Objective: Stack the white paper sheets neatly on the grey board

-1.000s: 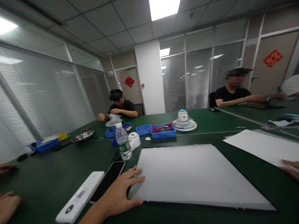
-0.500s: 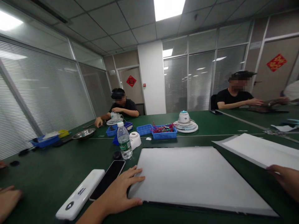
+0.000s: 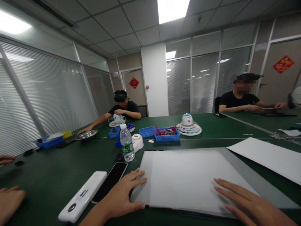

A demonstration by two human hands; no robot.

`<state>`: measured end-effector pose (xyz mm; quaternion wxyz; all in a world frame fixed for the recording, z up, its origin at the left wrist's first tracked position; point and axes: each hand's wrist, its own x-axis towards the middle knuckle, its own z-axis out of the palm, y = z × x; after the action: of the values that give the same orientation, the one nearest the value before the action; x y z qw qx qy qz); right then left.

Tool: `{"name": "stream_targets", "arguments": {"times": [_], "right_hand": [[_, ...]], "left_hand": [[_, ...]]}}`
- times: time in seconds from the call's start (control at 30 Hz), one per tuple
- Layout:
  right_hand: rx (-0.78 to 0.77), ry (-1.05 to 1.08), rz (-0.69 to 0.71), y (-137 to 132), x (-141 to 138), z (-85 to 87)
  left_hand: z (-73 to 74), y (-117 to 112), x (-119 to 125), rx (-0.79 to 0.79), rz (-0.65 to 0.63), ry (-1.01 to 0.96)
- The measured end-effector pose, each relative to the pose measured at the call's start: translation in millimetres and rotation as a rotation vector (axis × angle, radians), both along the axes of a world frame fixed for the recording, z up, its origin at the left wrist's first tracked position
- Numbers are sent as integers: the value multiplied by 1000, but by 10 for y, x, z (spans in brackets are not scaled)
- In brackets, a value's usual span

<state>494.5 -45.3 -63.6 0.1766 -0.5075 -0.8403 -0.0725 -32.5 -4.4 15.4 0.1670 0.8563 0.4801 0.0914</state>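
A large white sheet [image 3: 188, 179] lies on a grey board [image 3: 261, 182] on the green table [image 3: 58, 169] in front of me. My left hand [image 3: 122, 196] rests open and flat at the board's near left corner, thumb along its front edge. My right hand [image 3: 246, 202] lies open with fingers stretched flat on the sheet's near right part. A black phone [image 3: 109, 182] and a white oblong device [image 3: 82, 196] lie just left of my left hand.
A water bottle [image 3: 127, 142], blue trays [image 3: 166, 134] and a small white fan [image 3: 188, 125] stand beyond the board. Another white sheet [image 3: 270, 157] lies to the right. Two people sit at the far side; another person's hands [image 3: 9, 201] show at the left edge.
My right hand has come in from the right edge and laid a white sheet flat on the board. The left hand has stayed at the corner. The far person reached toward the metal dish.
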Motion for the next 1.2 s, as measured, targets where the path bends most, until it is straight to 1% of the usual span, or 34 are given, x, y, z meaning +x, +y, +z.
{"name": "stream_targets", "arguments": {"times": [0.07, 0.13, 0.2, 0.23, 0.3, 0.37, 0.5, 0.57, 0.67, 0.77, 0.83, 0.93, 1.07, 1.13, 1.2], "right_hand": [[30, 50, -155, 107, 298, -76], [-20, 62, -273, 200, 603, -148], [-88, 53, -326, 240, 814, -180], [-109, 45, -333, 238, 863, -176], [-103, 25, -328, 200, 831, -126], [-74, -3, -299, 138, 661, -33], [-30, -48, -146, 16, 239, 150], [-28, -68, -80, -19, 151, 175], [-18, -89, -22, -32, 228, 124], [-7, -91, -27, -19, 403, 66], [-49, -104, -34, -12, 479, 57], [-108, -122, -29, -27, 499, 47], [-55, -83, -41, -43, 542, -42], [-54, -52, -6, 11, 670, -67], [-26, 18, -6, 116, 882, -33]], "left_hand": [[-15, 12, -2, -6, 5, -2], [-29, 24, -2, -17, 19, 10], [-38, 30, -2, -25, 26, 26], [-40, 30, -3, -29, 22, 28], [-40, 28, -8, -35, 2, 15], [-38, 23, -15, -37, -23, -8], [-19, 13, -12, -50, -38, 0], [-4, 5, 1, -58, -30, 18], [14, -5, 22, -48, -9, 23], [20, -11, 34, -34, -2, 11], [18, -13, 33, -36, -3, 5], [10, -18, 16, -34, -10, 0], [-15, -21, -23, -9, -29, -30], [-26, -17, -36, -5, -29, -41], [-29, -13, -39, -8, -24, -40]]}}
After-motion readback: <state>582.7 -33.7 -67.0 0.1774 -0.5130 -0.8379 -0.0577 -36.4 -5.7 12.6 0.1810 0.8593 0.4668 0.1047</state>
